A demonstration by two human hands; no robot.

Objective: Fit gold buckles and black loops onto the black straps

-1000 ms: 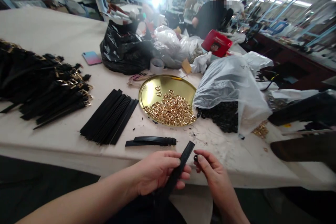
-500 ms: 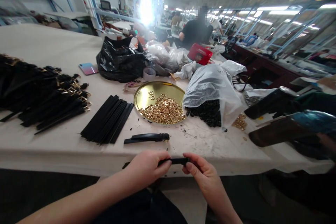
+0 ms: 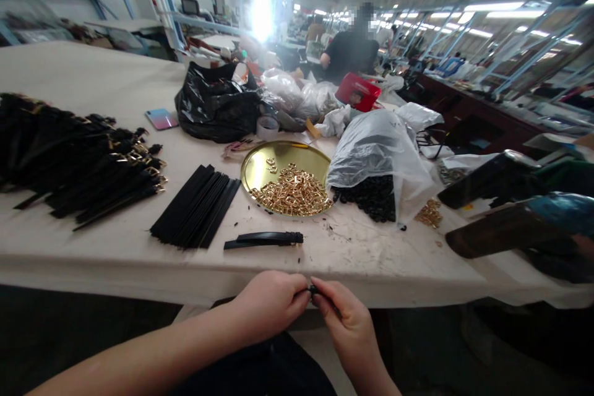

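Note:
My left hand and my right hand meet at the table's front edge, fingertips closed on a black strap. Only a short dark end of it shows between them; my fingers cover the rest. Just beyond lies a pair of black straps with a gold buckle at the right end. Flat black strips lie stacked to the left of that. A round gold tray holds a heap of small gold buckles.
Finished-looking black straps with buckles are piled at left, near a phone. Behind the tray stand a black plastic bag and tape roll. A white bag spills small black pieces. Dark cylinders lie at right.
My right hand has moved left to my left hand, so the stretch of black strap between them has shrunk to a short end. The view has shifted slightly.

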